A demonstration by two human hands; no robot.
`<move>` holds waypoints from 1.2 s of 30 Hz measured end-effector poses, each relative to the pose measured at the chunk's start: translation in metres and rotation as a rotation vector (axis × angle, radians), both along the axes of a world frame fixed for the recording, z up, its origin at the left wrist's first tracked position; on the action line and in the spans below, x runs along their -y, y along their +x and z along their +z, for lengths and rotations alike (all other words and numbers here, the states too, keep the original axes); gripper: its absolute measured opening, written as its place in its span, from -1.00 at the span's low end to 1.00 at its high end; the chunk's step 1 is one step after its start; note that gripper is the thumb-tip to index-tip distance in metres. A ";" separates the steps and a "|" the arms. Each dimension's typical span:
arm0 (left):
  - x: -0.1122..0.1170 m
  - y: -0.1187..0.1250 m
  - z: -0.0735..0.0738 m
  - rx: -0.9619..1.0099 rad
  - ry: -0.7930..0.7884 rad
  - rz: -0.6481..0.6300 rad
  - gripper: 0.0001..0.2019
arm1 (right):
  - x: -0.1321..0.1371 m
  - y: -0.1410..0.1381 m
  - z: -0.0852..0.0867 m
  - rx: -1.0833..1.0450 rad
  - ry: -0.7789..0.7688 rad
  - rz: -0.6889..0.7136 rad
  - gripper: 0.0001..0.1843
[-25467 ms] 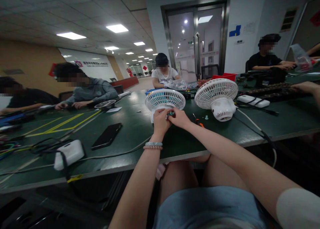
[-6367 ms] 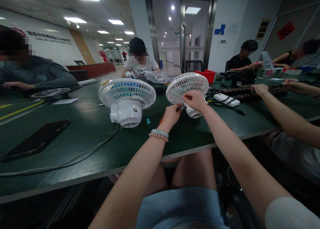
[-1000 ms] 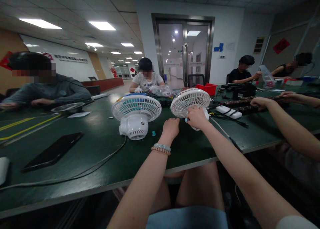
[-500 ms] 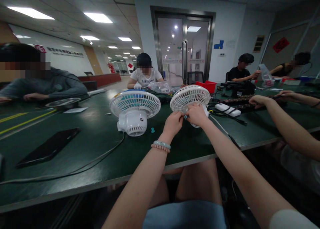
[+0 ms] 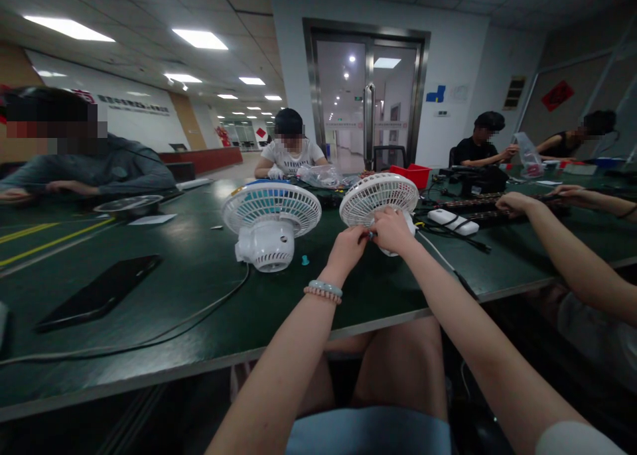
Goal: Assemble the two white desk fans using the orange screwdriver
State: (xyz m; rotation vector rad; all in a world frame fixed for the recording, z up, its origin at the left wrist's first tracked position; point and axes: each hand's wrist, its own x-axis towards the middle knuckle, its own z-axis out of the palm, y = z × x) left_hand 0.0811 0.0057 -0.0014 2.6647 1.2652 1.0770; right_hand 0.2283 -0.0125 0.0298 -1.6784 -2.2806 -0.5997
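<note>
Two white table fans lie face down on the dark green table [image 5: 209, 289]. My right hand [image 5: 393, 231] is closed against the rear housing of the right fan [image 5: 379, 198], gripping a small tool with a blue tip. My left hand [image 5: 350, 249], a bead bracelet on its wrist, is pinched next to the right hand at the same spot; what its fingers hold is hidden. The left fan [image 5: 271, 219] with blue blades rests untouched, a small teal part [image 5: 304, 260] on the table beside it.
A black phone [image 5: 99, 294] and a grey cable [image 5: 164, 332] lie at left. A white power bank [image 5: 452, 221] and black cables sit right of the fans. A neighbour's arm [image 5: 557, 249] reaches across at right. Other people sit around; a red bin [image 5: 411, 174] stands behind.
Over the last second my left hand rose from the table and closed in beside my right hand at the right fan's housing. The fans have not moved.
</note>
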 end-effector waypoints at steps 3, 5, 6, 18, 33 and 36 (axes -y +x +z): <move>0.001 0.001 0.001 -0.006 -0.011 0.025 -0.87 | 0.000 0.001 0.000 0.004 0.006 0.010 -0.71; 0.000 0.001 0.001 0.004 0.004 0.018 -0.87 | -0.001 0.001 -0.001 0.001 0.011 0.009 -0.71; 0.000 0.001 0.001 0.011 0.015 0.006 -0.87 | -0.001 0.001 -0.001 -0.001 0.012 0.007 -0.71; -0.008 0.001 -0.007 0.096 0.045 -0.048 -0.86 | 0.001 -0.001 0.002 0.002 -0.027 -0.013 -0.72; -0.009 0.001 -0.008 0.114 0.054 -0.072 -0.82 | 0.000 0.001 -0.001 0.008 -0.004 0.003 -0.72; -0.010 0.002 -0.008 0.126 0.039 -0.057 -0.83 | -0.001 0.001 -0.002 0.000 0.005 0.007 -0.73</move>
